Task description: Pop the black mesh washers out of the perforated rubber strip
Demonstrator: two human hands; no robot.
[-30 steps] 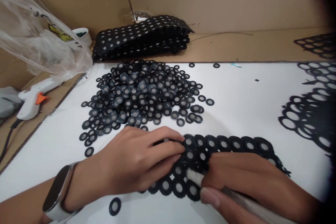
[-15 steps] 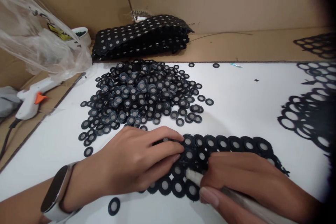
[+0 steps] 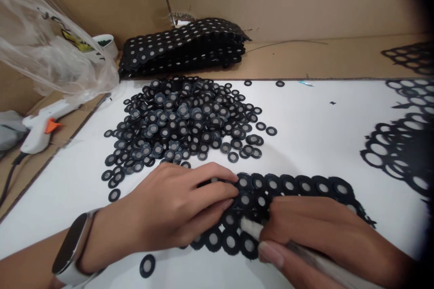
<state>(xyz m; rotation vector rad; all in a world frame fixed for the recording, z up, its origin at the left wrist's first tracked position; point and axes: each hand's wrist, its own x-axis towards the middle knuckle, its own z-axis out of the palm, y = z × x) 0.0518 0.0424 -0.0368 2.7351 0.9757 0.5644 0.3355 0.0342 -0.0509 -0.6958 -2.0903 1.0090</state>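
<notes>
My left hand point(image 3: 183, 205), with a smartwatch on its wrist, rests with outstretched fingers on a black strip of joined discs point(image 3: 306, 187). Each disc has a grey round centre. Some of the strip lies hidden beneath both hands. In the closed fingers of my right hand point(image 3: 305, 228) is a pale, pen-like tool point(image 3: 251, 227). Its whitish tip touches the strip or hovers just over it, right of my left fingertips; I cannot tell which. One loose disc point(image 3: 147, 266) lies on the white surface below my left hand.
Behind my hands spreads a big pile of loose discs point(image 3: 183, 119). A folded black dotted sheet point(image 3: 183, 45) lies at the back. Black cut-out netting point(image 3: 389, 149) sits at right. On the left are a glue gun point(image 3: 37, 133), a plastic bag point(image 3: 50, 54) and a white cup point(image 3: 107, 47).
Hardly anything differs: the view has shifted very slightly. Both hands and the pen-like tool keep their places on the strip.
</notes>
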